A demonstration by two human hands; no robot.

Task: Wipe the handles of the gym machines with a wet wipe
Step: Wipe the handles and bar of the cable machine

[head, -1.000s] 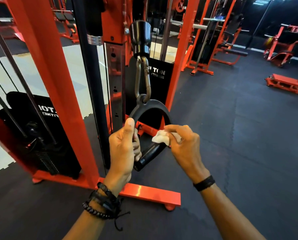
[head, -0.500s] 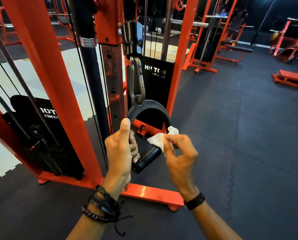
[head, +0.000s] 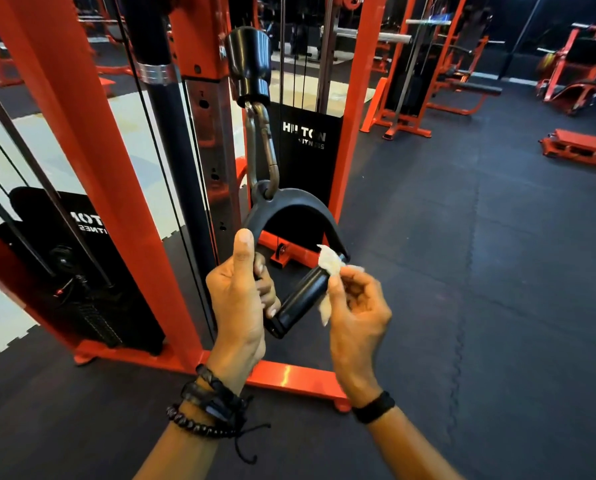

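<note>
Steadying the stirrup's side, the left hand (head: 239, 296) gripped it, while the right hand (head: 357, 306) pinched the wet wipe (head: 327, 271) against the handle (head: 301, 299) — its bar slanting away toward the upper right.

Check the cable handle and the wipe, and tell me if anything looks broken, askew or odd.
Nothing stands out. The handle hangs from its carabiner and tilts only because the left hand grips one side of it. The right hand pinches the wipe against the grip's far end. No damage or spill shows.

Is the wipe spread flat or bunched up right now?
Bunched: the wipe is crumpled against the handle grip, pinched by the right hand.
</note>
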